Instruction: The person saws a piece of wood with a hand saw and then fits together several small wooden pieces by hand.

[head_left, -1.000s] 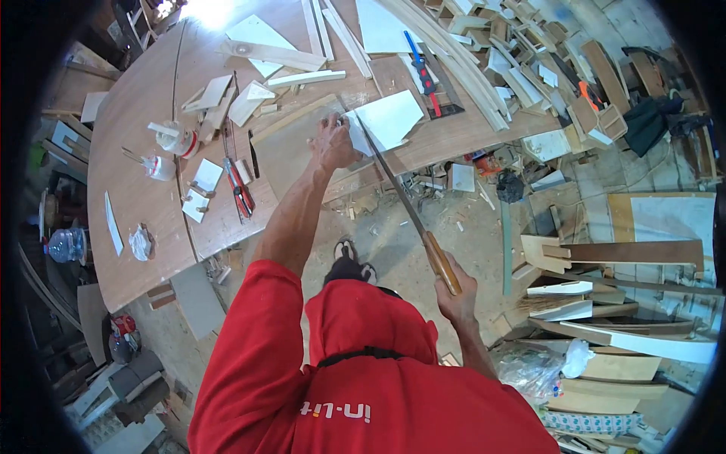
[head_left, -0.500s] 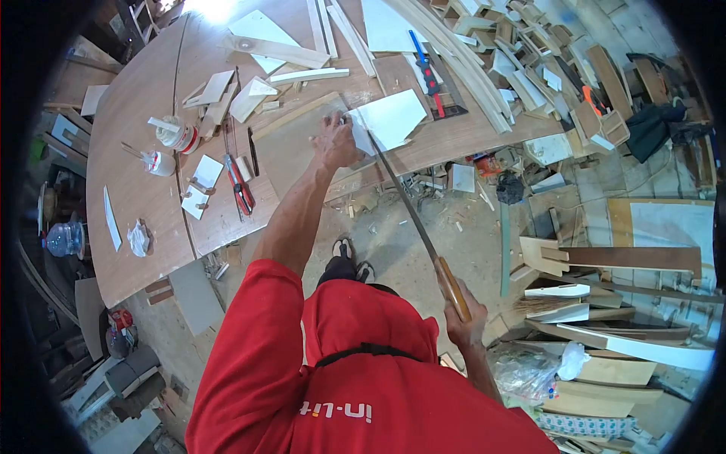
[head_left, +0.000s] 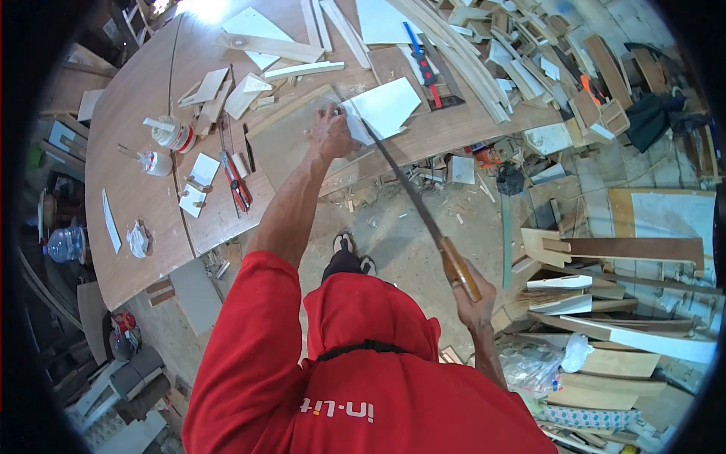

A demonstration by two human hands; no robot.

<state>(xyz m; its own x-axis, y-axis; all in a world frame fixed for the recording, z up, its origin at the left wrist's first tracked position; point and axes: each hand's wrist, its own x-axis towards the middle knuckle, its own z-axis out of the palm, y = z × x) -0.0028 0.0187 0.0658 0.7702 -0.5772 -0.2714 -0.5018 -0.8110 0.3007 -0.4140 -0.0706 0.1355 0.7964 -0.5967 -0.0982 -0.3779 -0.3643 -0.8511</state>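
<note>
My right hand (head_left: pixel 475 293) is wrapped round the wooden handle of a handsaw (head_left: pixel 412 193). The saw's long blade slants up and left, its far end meeting a white-faced board (head_left: pixel 387 106) near the table's front edge. My left hand (head_left: pixel 331 135) presses down on the left part of that board, fingers bent and close to the blade. Under the left hand lies a larger brownish panel (head_left: pixel 283 144). The cut line itself is too small to make out.
On the table (head_left: pixel 136 219) are glue containers (head_left: pixel 174 135), a red-and-black cutter (head_left: pixel 236 183), a blue-and-red tool (head_left: pixel 423 68) and wood offcuts (head_left: pixel 215 94). Scrap wood (head_left: pixel 529 68) is heaped at the right. Boards (head_left: pixel 635 253) stand stacked lower right.
My right hand and the saw handle have shifted slightly forward and right. My left hand stays on the board. The whole view has moved a little.
</note>
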